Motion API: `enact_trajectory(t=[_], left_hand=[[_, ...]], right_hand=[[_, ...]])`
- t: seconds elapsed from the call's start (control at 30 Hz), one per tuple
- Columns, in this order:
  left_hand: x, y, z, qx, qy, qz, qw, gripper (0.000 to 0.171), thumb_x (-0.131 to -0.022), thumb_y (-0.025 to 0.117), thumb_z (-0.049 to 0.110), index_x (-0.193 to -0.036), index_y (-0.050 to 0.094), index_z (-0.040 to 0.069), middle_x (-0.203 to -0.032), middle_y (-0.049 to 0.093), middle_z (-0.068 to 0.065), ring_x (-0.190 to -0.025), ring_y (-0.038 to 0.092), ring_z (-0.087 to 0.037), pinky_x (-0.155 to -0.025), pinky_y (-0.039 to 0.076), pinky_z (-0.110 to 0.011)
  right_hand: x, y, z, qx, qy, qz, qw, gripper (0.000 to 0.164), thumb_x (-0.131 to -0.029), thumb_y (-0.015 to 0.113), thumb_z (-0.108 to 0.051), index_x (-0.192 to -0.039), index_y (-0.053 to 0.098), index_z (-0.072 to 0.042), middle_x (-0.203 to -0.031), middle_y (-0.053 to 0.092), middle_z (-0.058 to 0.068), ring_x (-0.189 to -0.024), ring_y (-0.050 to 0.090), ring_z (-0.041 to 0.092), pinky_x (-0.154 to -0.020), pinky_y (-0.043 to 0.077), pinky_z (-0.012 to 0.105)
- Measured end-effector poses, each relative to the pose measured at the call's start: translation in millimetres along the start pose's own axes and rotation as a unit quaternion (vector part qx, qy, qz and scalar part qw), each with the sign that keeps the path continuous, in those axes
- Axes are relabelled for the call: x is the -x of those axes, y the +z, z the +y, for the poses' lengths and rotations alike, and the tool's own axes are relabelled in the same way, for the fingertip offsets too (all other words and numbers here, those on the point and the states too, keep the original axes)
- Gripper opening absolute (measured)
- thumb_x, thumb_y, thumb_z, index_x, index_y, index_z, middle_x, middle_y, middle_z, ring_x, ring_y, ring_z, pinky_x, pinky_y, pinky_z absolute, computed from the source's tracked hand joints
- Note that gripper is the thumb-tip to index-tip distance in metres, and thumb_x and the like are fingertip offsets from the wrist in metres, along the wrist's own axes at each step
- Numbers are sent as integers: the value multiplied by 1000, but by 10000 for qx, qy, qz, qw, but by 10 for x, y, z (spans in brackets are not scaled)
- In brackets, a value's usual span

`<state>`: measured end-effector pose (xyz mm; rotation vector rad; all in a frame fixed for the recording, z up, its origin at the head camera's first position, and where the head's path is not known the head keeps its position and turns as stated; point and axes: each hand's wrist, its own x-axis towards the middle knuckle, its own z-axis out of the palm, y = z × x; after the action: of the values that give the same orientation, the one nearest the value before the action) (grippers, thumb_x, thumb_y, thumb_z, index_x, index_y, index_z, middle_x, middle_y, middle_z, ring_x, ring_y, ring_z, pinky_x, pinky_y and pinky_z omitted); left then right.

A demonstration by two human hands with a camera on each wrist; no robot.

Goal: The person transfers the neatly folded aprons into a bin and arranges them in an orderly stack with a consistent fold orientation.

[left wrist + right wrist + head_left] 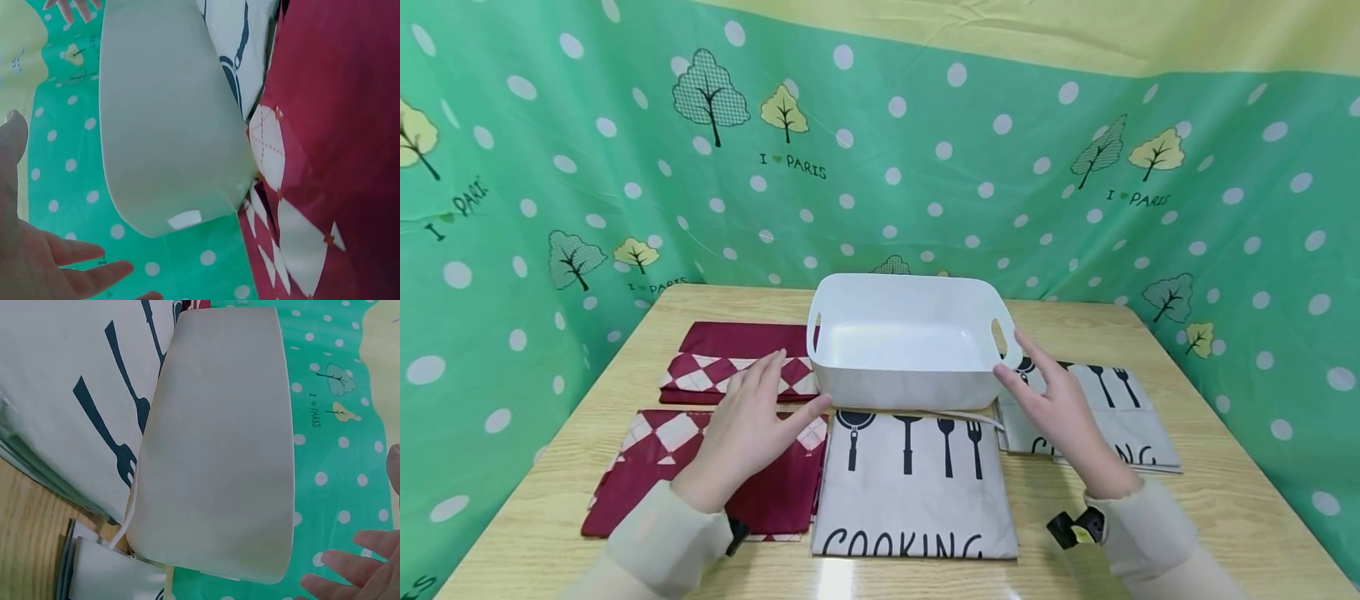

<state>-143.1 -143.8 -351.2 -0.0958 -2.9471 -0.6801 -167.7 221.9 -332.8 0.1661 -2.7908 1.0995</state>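
Observation:
A white plastic basket [895, 387] with a cut-out handle at each end stands at the middle of the table, its inside bare. My left hand [752, 425] is held at its left front corner, fingers spread and straight. On the other side my right hand [1052, 408] is at the right end near the handle hole, thumb and fingers apart. Neither hand grips anything. In the left wrist view the basket wall [169, 119] lies beyond the left fingers [94, 278]; the right wrist view shows the front wall [215, 444] with the right fingers [350, 569] off to the side.
Two folded red-and-white checked cloths [737, 340] lie at the left, one behind the other. Before the basket is a folded white COOKING-print cloth [880, 492]; more such printed cloth [1097, 425] lies at the right. The wooden table [1210, 517] meets a green dotted curtain [925, 200].

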Motion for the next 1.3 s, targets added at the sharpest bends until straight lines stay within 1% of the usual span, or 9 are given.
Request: enact_trajectory(t=[0.2, 0.4, 0.53, 0.7, 0.77, 0.93, 1.03, 1.2, 1.3], left_hand=[[82, 21, 39, 226, -128, -102, 9996, 99, -86, 59, 68, -156, 27, 6, -156, 33, -23, -136, 34, -46, -98, 43, -70], [125, 54, 71, 446, -170, -183, 9987, 99, -86, 60, 67, -156, 26, 7, -156, 32, -23, -138, 33, -46, -101, 38, -73], [138, 95, 56, 547, -200, -267, 9979, 98, -86, 58, 68, -156, 28, 6, -156, 32, -23, -140, 31, -45, -104, 35, -73], [154, 143, 41, 691, -310, -407, 9963, 99, -86, 54, 72, -155, 28, 6, -157, 32, -23, -140, 32, -46, -107, 31, -73], [159, 158, 41, 747, -384, -465, 9954, 100, -86, 55, 72, -156, 28, 6, -157, 32, -23, -139, 34, -46, -106, 32, -73], [170, 193, 30, 959, -552, -602, 9920, 101, -85, 59, 70, -156, 26, 8, -157, 31, -23, -141, 31, -47, -103, 37, -72], [179, 213, 19, 1108, -582, -665, 9899, 101, -85, 59, 70, -157, 25, 8, -158, 31, -23, -142, 30, -47, -102, 38, -71], [196, 236, 17, 1302, -638, -740, 9867, 99, -86, 59, 68, -157, 25, 8, -157, 32, -23, -141, 35, -46, -101, 42, -67], [212, 252, 18, 1463, -672, -777, 9839, 95, -88, 58, 66, -156, 27, 8, -157, 33, -24, -141, 36, -46, -103, 41, -66]], right_hand=[[48, 32, 63, -302, -39, 158, 9994, 72, -99, 54, -47, -157, 28, -12, -162, 28, 16, -146, 27, 44, -115, 28, 63], [91, 72, 139, -599, -72, 272, 9978, 69, -100, 56, -42, -155, 31, -10, -159, 33, 16, -144, 34, 42, -114, 33, 59], [117, 102, 192, -762, 35, 309, 9966, 68, -100, 57, -40, -154, 33, -7, -157, 36, 18, -139, 41, 43, -110, 39, 57], [146, 149, 262, -882, 206, 333, 9953, 68, -99, 59, -37, -153, 32, -4, -153, 41, 21, -132, 48, 43, -107, 43, 57], [157, 172, 291, -975, 312, 303, 9943, 69, -99, 60, -37, -152, 31, -2, -152, 41, 21, -130, 50, 42, -107, 43, 57], [185, 227, 347, -1122, 601, 166, 9917, 73, -99, 59, -40, -153, 29, -2, -152, 41, 20, -129, 52, 39, -107, 44, 55], [202, 254, 369, -1059, 682, 108, 9920, 72, -99, 58, -42, -153, 29, -4, -152, 42, 20, -129, 52, 38, -104, 46, 55], [223, 278, 400, -959, 780, 13, 9923, 72, -99, 57, -42, -154, 29, -5, -151, 43, 21, -128, 52, 39, -101, 49, 55], [236, 289, 418, -962, 830, -32, 9919, 71, -99, 57, -41, -154, 29, -5, -149, 46, 21, -126, 54, 38, -98, 51, 49]])
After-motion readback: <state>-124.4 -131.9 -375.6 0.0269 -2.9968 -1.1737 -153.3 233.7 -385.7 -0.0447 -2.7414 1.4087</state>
